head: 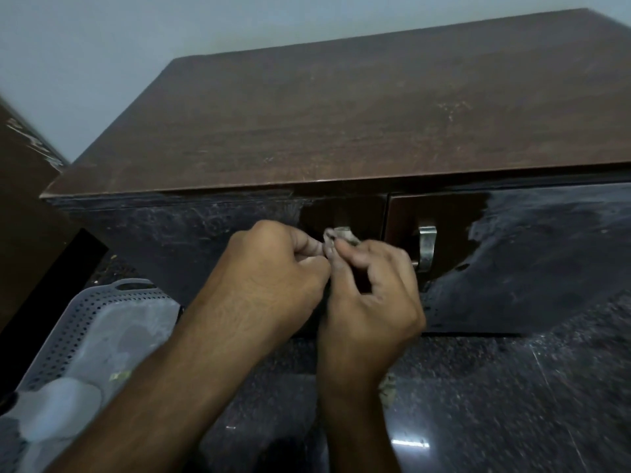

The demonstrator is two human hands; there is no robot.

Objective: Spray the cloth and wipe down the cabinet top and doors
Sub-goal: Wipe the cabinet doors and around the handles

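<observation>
A low dark wooden cabinet with a brown top [341, 107] stands against a pale wall. Its two glossy dark doors [512, 254] face me, and a metal handle [426, 249] shows on the right door. My left hand [269, 278] and my right hand [372, 295] meet in front of the left door. Both pinch a small crumpled grey cloth [336, 238] between their fingertips. A bit of the cloth also hangs below my right wrist. The left door's handle is hidden behind my hands. No spray bottle is plainly visible.
A grey perforated plastic basket [78, 322] sits on the floor at lower left, with pale blurred items inside. A dark speckled polished floor [512, 404] lies in front of the cabinet. Another brown wooden piece of furniture [24, 199] stands at the far left.
</observation>
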